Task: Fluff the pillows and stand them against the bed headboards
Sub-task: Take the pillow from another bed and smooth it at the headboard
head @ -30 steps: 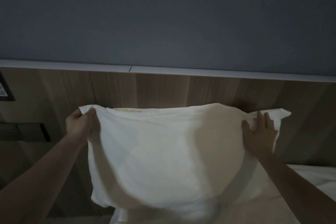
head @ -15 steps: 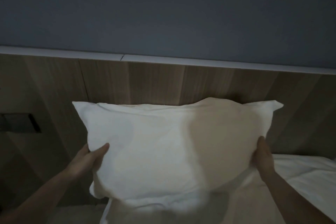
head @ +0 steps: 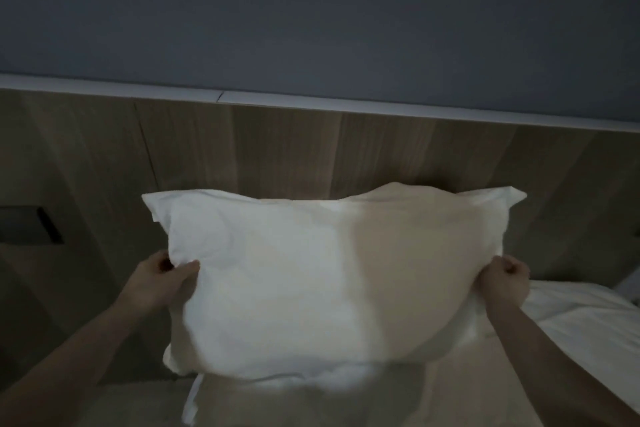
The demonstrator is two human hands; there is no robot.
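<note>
A white pillow (head: pixel 322 281) stands upright in the middle of the view, its back toward the wooden headboard (head: pixel 277 146). My left hand (head: pixel 161 282) grips the pillow's left edge about halfway down, thumb on the front. My right hand (head: pixel 505 282) is closed on the pillow's right edge at the same height. The pillow's lower edge rests on white bedding (head: pixel 311 402); its right half lies in shadow.
A white ledge (head: pixel 381 107) caps the headboard, with a grey-blue wall (head: pixel 311 10) above. A dark recessed panel (head: pixel 31 229) sits in the headboard at the left. Rumpled white sheet (head: pixel 581 326) spreads to the right.
Both hands slid from the pillow's top corners down to its side edges and closed on them. The pillow now stands lower against the headboard.
</note>
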